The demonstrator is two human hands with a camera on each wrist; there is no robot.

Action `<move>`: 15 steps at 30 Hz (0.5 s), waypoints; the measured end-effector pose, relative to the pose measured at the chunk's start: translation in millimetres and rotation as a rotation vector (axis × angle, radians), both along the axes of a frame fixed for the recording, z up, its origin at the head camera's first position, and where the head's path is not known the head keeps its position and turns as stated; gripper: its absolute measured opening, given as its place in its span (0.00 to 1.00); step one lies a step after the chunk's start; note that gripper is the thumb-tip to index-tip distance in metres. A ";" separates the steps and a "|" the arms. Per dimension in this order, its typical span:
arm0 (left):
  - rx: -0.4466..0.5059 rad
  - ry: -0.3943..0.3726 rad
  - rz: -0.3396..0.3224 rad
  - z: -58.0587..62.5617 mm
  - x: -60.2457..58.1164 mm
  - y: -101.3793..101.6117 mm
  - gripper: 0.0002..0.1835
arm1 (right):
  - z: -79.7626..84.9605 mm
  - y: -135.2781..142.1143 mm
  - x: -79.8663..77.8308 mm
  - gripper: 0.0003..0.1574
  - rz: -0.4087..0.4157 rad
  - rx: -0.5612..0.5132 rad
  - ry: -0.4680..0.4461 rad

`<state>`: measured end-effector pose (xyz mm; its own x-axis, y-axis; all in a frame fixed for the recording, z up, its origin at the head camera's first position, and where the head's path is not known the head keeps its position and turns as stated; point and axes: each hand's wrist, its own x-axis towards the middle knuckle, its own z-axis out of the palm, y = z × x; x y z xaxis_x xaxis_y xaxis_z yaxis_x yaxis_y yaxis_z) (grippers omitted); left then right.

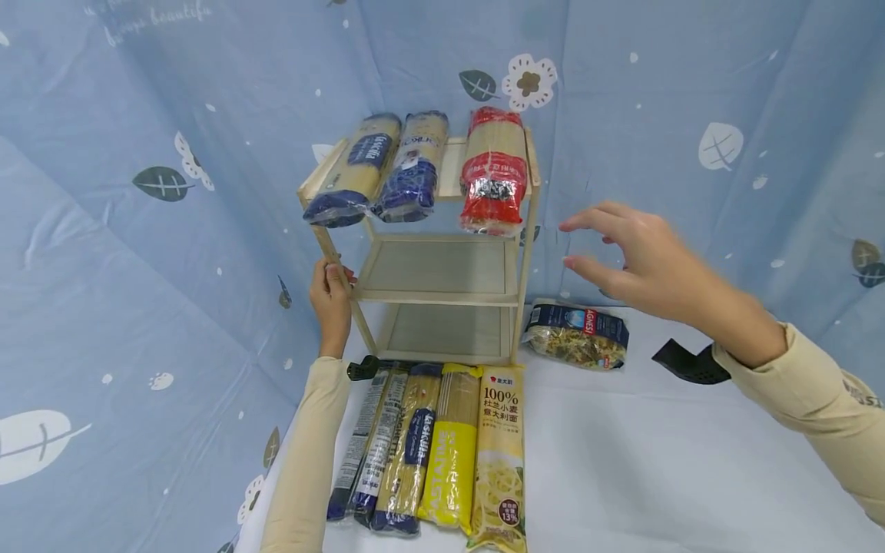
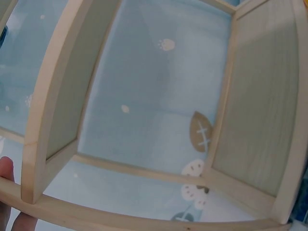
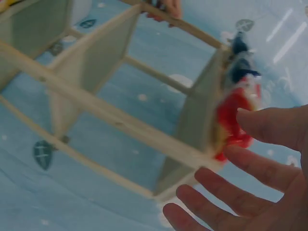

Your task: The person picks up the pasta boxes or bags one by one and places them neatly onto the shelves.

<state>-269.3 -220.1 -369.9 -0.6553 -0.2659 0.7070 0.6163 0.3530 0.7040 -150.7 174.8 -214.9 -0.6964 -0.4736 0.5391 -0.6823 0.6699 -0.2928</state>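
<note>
A light wooden three-tier shelf [image 1: 442,296] stands against the cloth backdrop. My left hand [image 1: 330,299] grips its left upright at the middle tier; in the left wrist view only a few fingertips [image 2: 6,168] show by the wooden bar. My right hand [image 1: 639,257] is raised right of the shelf, thumb and fingers spread, holding nothing. Nearest to it on the top tier lies a red spaghetti pack [image 1: 494,165], apart from the fingers in the head view. Two blue-ended spaghetti packs, one labelled La Sicilia-like [image 1: 362,165] and another [image 1: 413,165], lie left of it.
Before the shelf, several long pasta packs lie side by side, including a yellow pack [image 1: 451,453] and a cream pack [image 1: 499,461]. An Agnesi pasta bag [image 1: 577,336] lies on the white surface [image 1: 657,468] at the shelf's right. The middle tier [image 1: 435,265] holds nothing visible.
</note>
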 end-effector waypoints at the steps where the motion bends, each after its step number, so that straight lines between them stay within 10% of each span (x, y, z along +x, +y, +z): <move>1: 0.001 -0.001 0.002 0.0 0.1 -0.1 0.13 | -5.5 2.7 -0.6 0.21 0.001 0.007 -0.006; 15: -0.009 -0.030 0.002 -0.7 -0.3 -1.1 0.13 | -84.2 33.1 -26.3 0.24 0.052 0.018 -0.105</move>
